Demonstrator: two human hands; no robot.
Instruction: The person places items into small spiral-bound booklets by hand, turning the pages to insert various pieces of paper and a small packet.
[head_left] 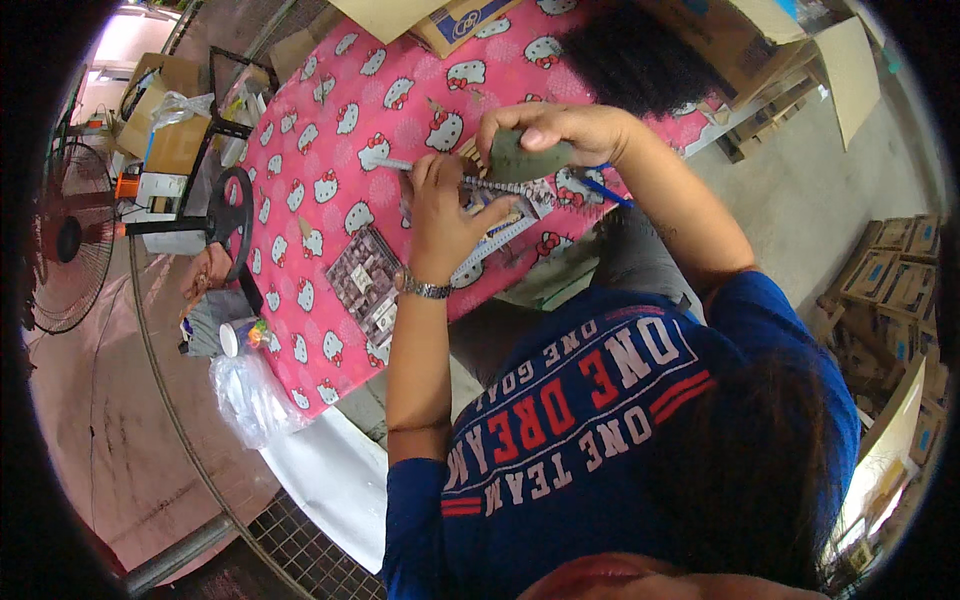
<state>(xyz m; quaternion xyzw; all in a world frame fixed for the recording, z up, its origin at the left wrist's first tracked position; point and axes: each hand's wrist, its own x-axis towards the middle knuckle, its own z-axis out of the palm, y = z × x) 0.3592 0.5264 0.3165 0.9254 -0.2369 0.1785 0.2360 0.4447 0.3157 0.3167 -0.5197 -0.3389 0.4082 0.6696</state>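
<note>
My left hand (447, 215), with a metal watch on its wrist, presses on a notebook (515, 228) at the table's near edge. Its fingers bend over the bound edge, and its thumb stretches across the pages. Along that edge runs a wire spiral (505, 187); a thin silvery length (393, 164) sticks out to the left of my fingers. Closed in my right hand (570, 132) is a flat grey-green piece (520, 157), held just above the spiral; its exact kind is unclear. A second notebook (365, 280) with a dark picture cover lies left of my left forearm.
A pink patterned cloth covers the table (320, 215). Black bristly strands (640, 60) are heaped at the far right, near cardboard boxes (740, 40). A blue stick (607, 192) lies by my right forearm. At the left stand a fan (68, 240) and a plastic bag (250, 400).
</note>
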